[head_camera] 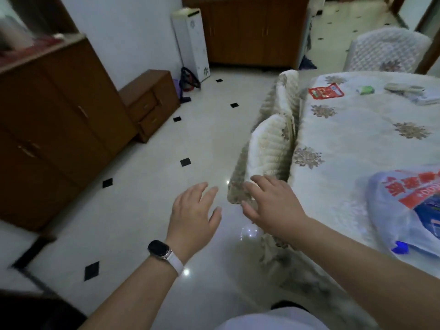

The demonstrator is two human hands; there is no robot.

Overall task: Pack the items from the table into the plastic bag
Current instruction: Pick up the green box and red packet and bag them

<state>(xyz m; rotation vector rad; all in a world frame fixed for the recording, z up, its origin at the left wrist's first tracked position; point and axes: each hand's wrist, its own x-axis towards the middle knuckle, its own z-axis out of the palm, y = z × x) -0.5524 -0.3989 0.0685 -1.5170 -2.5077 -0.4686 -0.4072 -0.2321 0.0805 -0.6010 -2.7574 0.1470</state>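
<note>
A translucent plastic bag [402, 210] with red and blue print lies on the table [357, 148] at the right edge, something blue inside it. Far across the table lie a red packet [326, 91], a small green item [366, 90] and a pale pile [414, 94]. My left hand [194, 210] hovers open over the floor, a watch on its wrist. Fingers spread, my right hand [273, 206] is at the near corner of a covered chair back [266, 153], left of the table. Neither hand holds anything.
Two chairs with quilted covers stand tucked against the table's left side, the second chair [285, 91] farther away. Wooden cabinets [59, 125] line the left wall, with a low drawer unit [152, 101] beyond. A tiled floor [166, 186] lies between them.
</note>
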